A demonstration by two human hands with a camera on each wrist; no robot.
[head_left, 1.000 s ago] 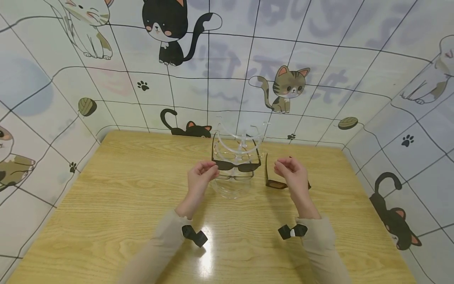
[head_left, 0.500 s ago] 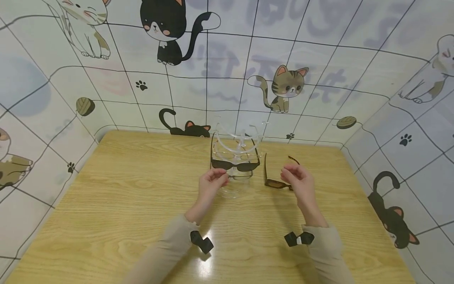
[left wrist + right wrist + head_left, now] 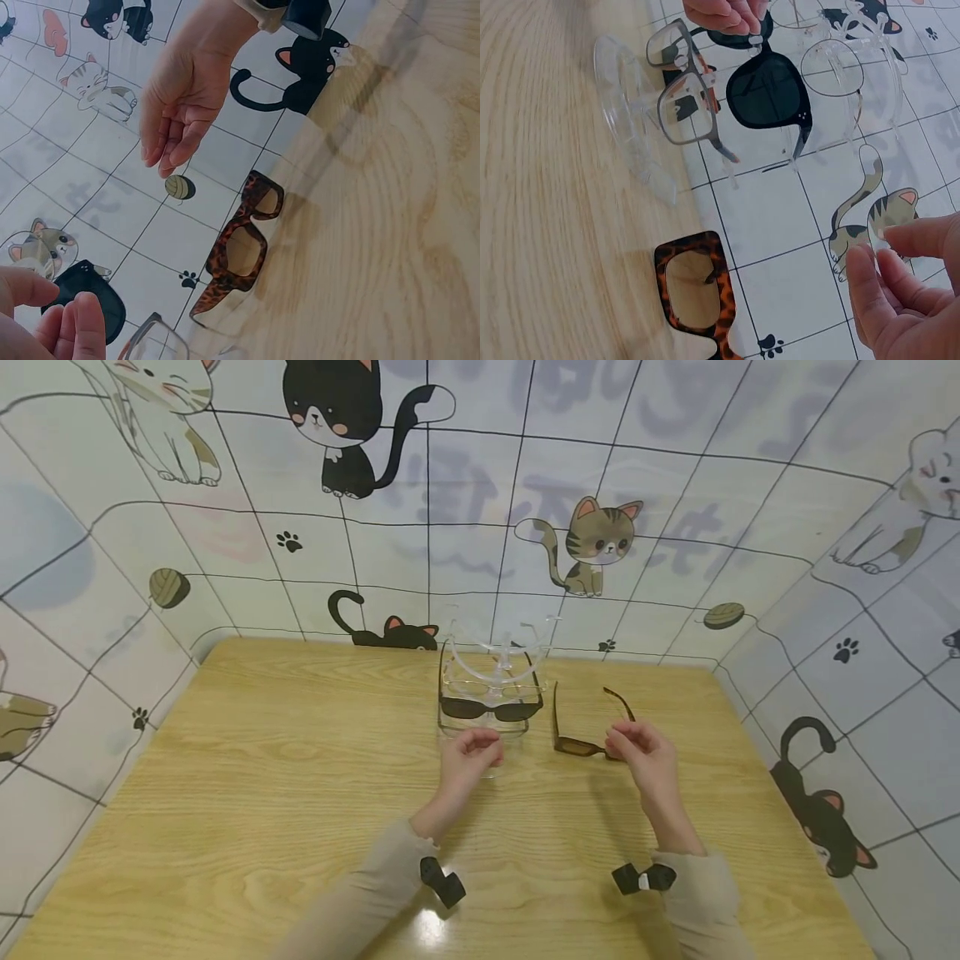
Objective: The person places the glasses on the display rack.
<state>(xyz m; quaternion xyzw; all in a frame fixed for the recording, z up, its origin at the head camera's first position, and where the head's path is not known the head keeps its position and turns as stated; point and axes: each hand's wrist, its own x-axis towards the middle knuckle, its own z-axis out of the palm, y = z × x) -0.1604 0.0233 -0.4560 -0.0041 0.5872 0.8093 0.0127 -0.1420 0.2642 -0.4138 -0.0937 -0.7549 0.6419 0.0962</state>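
A clear display stand [image 3: 501, 670] holds several pairs of glasses, one above another. Among them are black sunglasses [image 3: 491, 709], round thin-rimmed glasses [image 3: 832, 67] and grey-framed glasses [image 3: 686, 106]. Tortoiseshell sunglasses [image 3: 579, 747] lie on the table to the right of the stand, temples pointing back. My left hand [image 3: 468, 764] hovers before the lower part of the stand, fingers loosely bent, nothing held; it hides some of the stand's base. My right hand [image 3: 647, 760] is in the air in front of the tortoiseshell sunglasses, covering one lens from the head view. Its loosely bent fingers hold nothing.
The wooden table [image 3: 300, 793] reaches to a white gridded backdrop [image 3: 390, 543] printed with cats, which stands at the back and both sides. A black camera mount sits on each sleeve cuff.
Both hands have drawn back toward the person and shifted right, the left from beside the black sunglasses to below them. More of the tortoiseshell sunglasses shows. The glasses stay in place.
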